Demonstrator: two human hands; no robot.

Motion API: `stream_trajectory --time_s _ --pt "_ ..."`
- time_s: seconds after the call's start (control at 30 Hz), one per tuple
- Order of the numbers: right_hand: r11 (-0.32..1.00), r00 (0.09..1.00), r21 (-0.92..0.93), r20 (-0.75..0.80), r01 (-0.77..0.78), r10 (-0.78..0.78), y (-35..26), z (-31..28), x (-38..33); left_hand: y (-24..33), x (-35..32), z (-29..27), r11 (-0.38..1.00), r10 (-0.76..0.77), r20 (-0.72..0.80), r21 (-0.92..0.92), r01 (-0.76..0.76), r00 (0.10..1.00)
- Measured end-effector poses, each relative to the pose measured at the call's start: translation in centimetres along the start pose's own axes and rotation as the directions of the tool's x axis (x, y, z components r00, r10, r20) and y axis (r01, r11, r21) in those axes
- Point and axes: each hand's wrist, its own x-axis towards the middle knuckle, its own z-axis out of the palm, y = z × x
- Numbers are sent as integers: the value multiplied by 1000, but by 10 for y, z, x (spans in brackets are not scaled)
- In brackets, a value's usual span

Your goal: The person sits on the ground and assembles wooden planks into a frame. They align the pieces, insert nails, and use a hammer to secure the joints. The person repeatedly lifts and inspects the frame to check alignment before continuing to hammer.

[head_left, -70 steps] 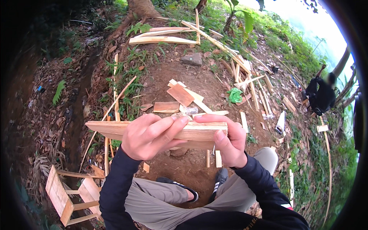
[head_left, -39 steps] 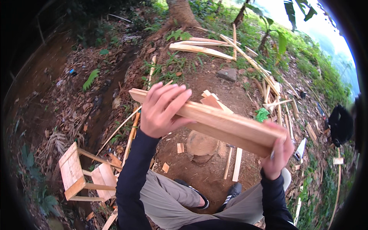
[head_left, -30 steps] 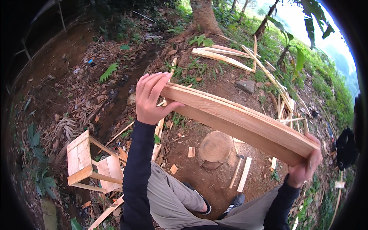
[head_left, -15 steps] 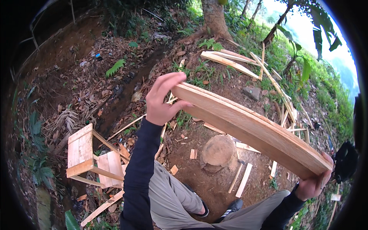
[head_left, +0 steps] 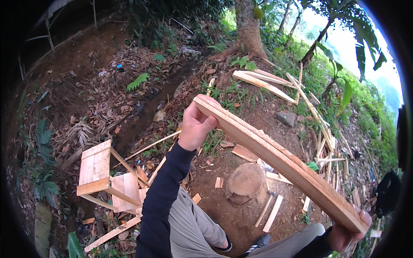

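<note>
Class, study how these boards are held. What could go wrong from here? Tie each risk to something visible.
The stacked boards might slip out of line, as the left hand and right hand hold only the ends. Their rough edges may splinter bare skin. The hammer lying near the shoe could be stepped on.

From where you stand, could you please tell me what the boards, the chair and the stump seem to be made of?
Boards: wood, apparently raw, as the pale brown faces show grain and no gloss. Chair: most likely unpainted wood, with pale planks and seams between them. Stump: wood, seemingly weathered, with a dull brown, flat round top.
</note>
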Motion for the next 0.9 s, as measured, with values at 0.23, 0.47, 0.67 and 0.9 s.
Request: stream_trajectory --time_s 0.23,0.47,0.67,0.9 --pt "807 812 -170 288 565 -508 -6 28 29 16 12 3 993 116 146 -2 -117 982" --pt "911 741 -212 658 353 -135 -52 80 55 30 13 -1 992 122 146 5 -124 982" --pt "915 688 -86 688 394 -231 -43 88 59 24 16 -8 991 110 163 62 -122 980" --pt "997 984 -70 181 21 -8 -3 45 16 15 15 -22 994 -18 132 114 3 991"
